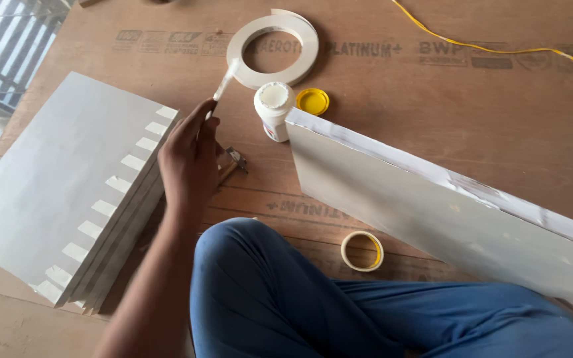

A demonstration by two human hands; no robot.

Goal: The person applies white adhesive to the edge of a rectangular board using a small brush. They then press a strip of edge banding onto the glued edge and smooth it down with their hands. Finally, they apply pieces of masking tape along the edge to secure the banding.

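Bright, even daylight, strongest at far left; soft short shadows fall right of the glue bottle (pixel 274 109) and tape roll (pixel 362 250). Mild glare on the standing white board (pixel 432 219); focus sharp throughout; no visible edge distortion.

Stack of panels (pixel 67 192) is lying left of the left hand (pixel 190 156). Glue bottle (pixel 273 109) w/ its cap (pixel 313 101) is standing right of hand, edge-band coil (pixel 273 48) beyond it, tape roll (pixel 362 250) nearer, standing board (pixel 445 219) further right.
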